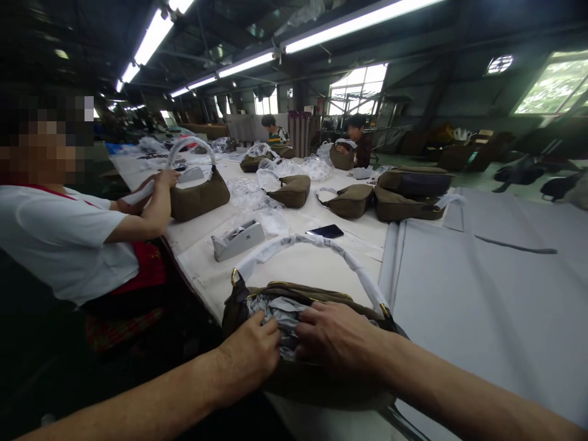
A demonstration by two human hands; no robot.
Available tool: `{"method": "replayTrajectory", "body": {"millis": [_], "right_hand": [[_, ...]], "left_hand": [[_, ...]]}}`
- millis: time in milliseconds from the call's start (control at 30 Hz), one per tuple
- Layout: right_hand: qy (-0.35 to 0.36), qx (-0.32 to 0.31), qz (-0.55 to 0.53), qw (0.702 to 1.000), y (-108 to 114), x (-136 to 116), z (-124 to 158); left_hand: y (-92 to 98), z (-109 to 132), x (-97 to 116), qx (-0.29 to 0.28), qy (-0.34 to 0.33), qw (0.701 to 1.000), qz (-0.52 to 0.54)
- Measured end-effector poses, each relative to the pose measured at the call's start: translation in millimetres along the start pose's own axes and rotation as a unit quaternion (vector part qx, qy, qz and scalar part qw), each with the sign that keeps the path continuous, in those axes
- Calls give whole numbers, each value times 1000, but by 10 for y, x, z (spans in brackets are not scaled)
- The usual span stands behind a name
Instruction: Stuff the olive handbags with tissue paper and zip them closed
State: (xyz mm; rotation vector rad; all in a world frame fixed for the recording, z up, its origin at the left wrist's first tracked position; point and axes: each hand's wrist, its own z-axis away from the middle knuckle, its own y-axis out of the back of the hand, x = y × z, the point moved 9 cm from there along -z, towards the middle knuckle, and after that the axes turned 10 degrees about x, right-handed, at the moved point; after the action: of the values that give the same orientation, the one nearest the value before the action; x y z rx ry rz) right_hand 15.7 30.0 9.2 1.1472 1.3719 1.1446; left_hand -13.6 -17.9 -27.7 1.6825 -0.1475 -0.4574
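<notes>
A dark olive handbag (331,389) stands in front of me at the table edge, its gold zipper undone. Its raised handle (337,244) is wrapped in white material. Crumpled grey stuffing paper (282,309) fills the opening. My left hand (257,348) is closed at the near left rim of the bag, fingers curled over the edge beside the paper. My right hand (335,334) reaches into the opening from the right with bent fingers closed on the paper; its fingertips are partly hidden.
A tape dispenser (239,240) and a phone (326,231) lie beyond the bag. Several olive handbags (351,201) and clear plastic wrap (248,196) are on the white table. At left, a co-worker (59,239) handles another handbag (199,195). Grey sheets (496,306) lie at right.
</notes>
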Motion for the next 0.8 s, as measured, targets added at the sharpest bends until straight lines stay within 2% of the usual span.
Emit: {"method": "replayTrajectory", "body": {"millis": [67,100,133,167,200,233,267,300,333,400,433,500,567,633,667,733,800], "right_hand": [[40,47,8,998,-57,-50,-240],[49,58,6,997,-131,-59,-334],[48,67,0,997,-208,-55,-407],[39,77,-5,996,-277,-41,-454],[26,91,-6,996,-326,-25,-477],[15,106,-6,994,-356,-18,-480],[5,124,-3,992,-366,-16,-469],[4,140,2,990,-363,-30,-454],[13,153,7,988,-356,-65,-445],[51,172,4,984,-342,-163,-468],[61,179,-4,982,-341,-192,-509],[43,188,-45,980,-355,-179,-640],[-5,196,-112,974,-389,-109,-780],[-60,208,-170,961,-423,-29,-868],[-82,215,-190,954,-436,0,-888],[-111,241,-229,937,-439,33,-899],[-121,290,-295,902,-403,49,-893]], "left_hand": [[134,103,47,80,-29,996,24],[241,187,25,139,-29,989,52],[358,296,-69,210,-2,974,86],[459,435,-246,286,59,949,121],[506,604,-485,354,147,910,157],[471,783,-736,401,243,860,199],[345,916,-949,414,325,810,260],[158,970,-1099,398,378,764,338],[-38,943,-1176,367,398,725,425],[-312,785,-1194,316,380,659,567],[-379,728,-1198,317,370,629,605],[-440,713,-1244,364,377,572,631],[-489,769,-1270,409,397,521,635],[-516,833,-1267,436,407,489,637],[-518,851,-1259,440,406,483,638],[-510,849,-1238,434,396,485,647],[-481,813,-1225,426,372,493,661]]}}
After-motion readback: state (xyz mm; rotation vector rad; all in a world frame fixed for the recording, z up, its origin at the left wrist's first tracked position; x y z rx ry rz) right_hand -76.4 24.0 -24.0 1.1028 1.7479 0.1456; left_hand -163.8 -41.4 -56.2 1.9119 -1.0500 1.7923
